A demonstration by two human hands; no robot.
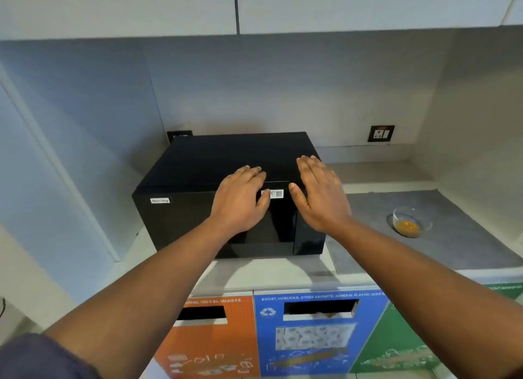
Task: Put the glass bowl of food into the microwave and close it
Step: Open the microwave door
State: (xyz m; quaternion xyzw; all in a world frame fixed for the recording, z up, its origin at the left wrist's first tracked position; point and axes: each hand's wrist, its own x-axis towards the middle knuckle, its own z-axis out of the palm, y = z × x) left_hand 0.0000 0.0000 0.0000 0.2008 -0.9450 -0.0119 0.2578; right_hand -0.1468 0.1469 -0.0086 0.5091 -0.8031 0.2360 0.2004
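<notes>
Two bare hands are hovering over the front top edge of the microwave [226, 191], palms down. Left hand [240, 200] is lying flat with fingers stretched and together, thumb pointing right toward a small white sticker [276, 193] near the top of the door. Right hand [319, 194] is likewise spread flat, fingers reaching toward the far side, thumb pointing left toward the same sticker. Neither hand is gripping anything; whether the palms are touching the black casing cannot be told.

Microwave is sitting on the counter [283, 271] with its door shut; a second white label [160, 200] is showing at the door's upper left corner.

Glass bowl [411, 221] is standing upright on a grey mat [452, 237] to the right of the microwave, well apart from both hands. Yellow-orange food [407, 225] is lying in its bottom.

Wall socket [381, 133] is sitting on the far wall, right of the microwave. Under the near edge of the counter, an orange bin panel [209, 342], a blue bin panel [311, 333] and a green bin panel [396, 347] are standing side by side, the orange and blue ones each showing a dark slot.
</notes>
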